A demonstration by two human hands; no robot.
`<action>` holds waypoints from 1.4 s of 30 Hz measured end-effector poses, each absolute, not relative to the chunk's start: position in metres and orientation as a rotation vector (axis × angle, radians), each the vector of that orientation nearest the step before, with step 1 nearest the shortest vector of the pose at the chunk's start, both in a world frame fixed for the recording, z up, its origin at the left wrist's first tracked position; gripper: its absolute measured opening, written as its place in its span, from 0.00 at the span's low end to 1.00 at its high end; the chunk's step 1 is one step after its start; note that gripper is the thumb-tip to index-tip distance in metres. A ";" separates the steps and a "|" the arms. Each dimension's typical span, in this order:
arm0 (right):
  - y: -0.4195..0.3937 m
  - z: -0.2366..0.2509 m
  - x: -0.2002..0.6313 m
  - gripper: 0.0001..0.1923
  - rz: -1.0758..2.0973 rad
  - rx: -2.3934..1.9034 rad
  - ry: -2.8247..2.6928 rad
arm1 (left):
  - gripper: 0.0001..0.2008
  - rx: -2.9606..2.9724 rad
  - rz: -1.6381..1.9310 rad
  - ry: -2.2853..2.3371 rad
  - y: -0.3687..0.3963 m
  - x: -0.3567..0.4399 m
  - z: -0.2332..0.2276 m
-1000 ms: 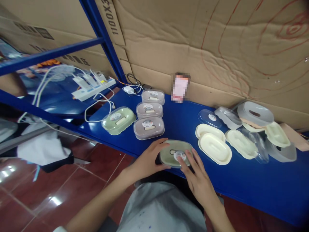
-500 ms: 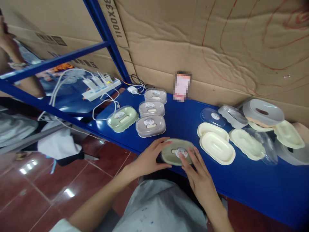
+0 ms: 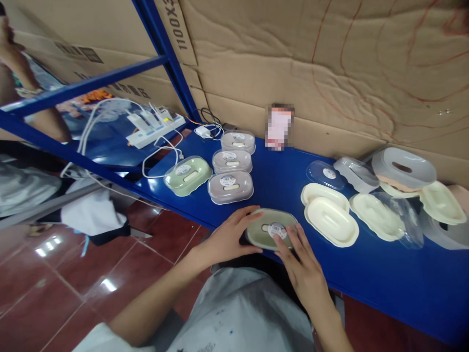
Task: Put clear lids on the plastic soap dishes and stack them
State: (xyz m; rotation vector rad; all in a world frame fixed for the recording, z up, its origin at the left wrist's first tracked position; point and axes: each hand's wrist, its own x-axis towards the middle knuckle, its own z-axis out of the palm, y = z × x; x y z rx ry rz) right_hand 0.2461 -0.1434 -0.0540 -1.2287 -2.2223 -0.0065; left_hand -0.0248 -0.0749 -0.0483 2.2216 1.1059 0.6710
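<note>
A green oval soap box with a clear lid and a round sticker sits at the front edge of the blue shelf. My left hand grips its left end, thumb on top. The fingers of my right hand rest on its right end, over the lid. Just beyond lie a green closed box and three grey-brown closed boxes in a row. To the right sit cream trays.
Loose clear lids, grey box bases and more cream trays crowd the right end. A power strip with white cables lies at the far left. Cardboard backs the shelf. Another person's arm shows at the upper left. Red tiled floor lies below.
The camera has shifted slightly; both hands stay on the green soap box in the same place. Another person's arm has come into view at the upper left.
</note>
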 end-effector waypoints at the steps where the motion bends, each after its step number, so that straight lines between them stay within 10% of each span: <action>1: -0.144 -0.054 0.246 0.41 -0.011 -1.228 -2.216 | 0.46 2.224 0.667 1.106 -0.075 -0.025 -0.048; 32: -0.139 -0.052 0.245 0.38 0.235 -1.320 -2.126 | 0.38 2.295 0.678 1.104 -0.074 -0.019 -0.044; 42: -0.146 -0.056 0.253 0.35 0.220 -1.320 -1.911 | 0.36 2.336 1.226 1.414 -0.053 -0.077 0.017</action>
